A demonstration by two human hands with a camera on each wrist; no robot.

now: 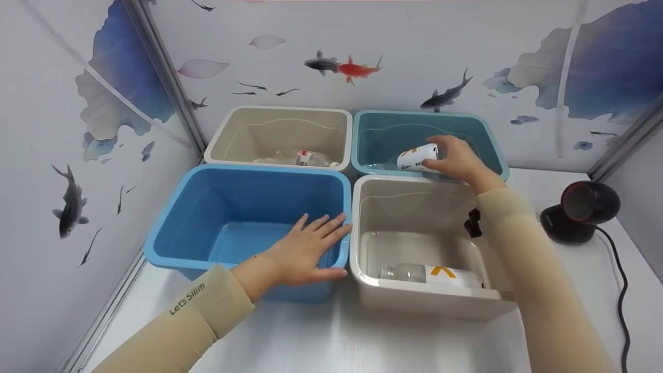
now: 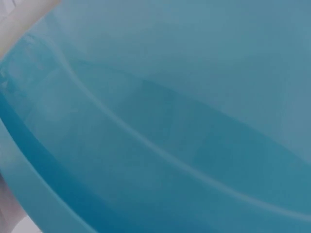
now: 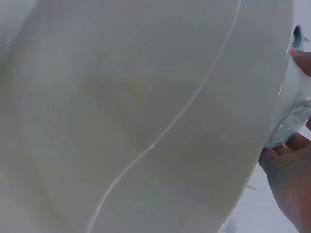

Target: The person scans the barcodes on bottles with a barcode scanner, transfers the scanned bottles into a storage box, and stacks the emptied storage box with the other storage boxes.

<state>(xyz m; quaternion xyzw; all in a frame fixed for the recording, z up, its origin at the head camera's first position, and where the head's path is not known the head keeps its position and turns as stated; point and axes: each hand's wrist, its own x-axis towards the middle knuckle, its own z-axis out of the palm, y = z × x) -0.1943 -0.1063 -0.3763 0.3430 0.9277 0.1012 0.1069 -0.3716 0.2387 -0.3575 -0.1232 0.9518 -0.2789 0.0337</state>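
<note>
My right hand (image 1: 456, 158) grips the base end of a clear plastic bottle (image 1: 418, 157) with a white and orange label. The bottle lies tilted across the opening of the teal bin (image 1: 492, 140), its neck pointing left and down into it. At the right edge of the right wrist view, the fingers and thumb are around the bottle's clear base (image 3: 291, 124). My left hand (image 1: 305, 248) is spread out at the right side of the blue bin (image 1: 171, 223), fingertips at its rim, holding nothing. The left wrist view looks into the blue bin's inside wall (image 2: 146, 116).
In the beige front bin (image 1: 414, 204) lies another bottle (image 1: 440, 275) with a white label. A beige back bin (image 1: 233, 129) holds a clear bottle (image 1: 316, 159) with a red and white label. A black device (image 1: 580, 212) with a cable stands at the right. Printed walls enclose the table.
</note>
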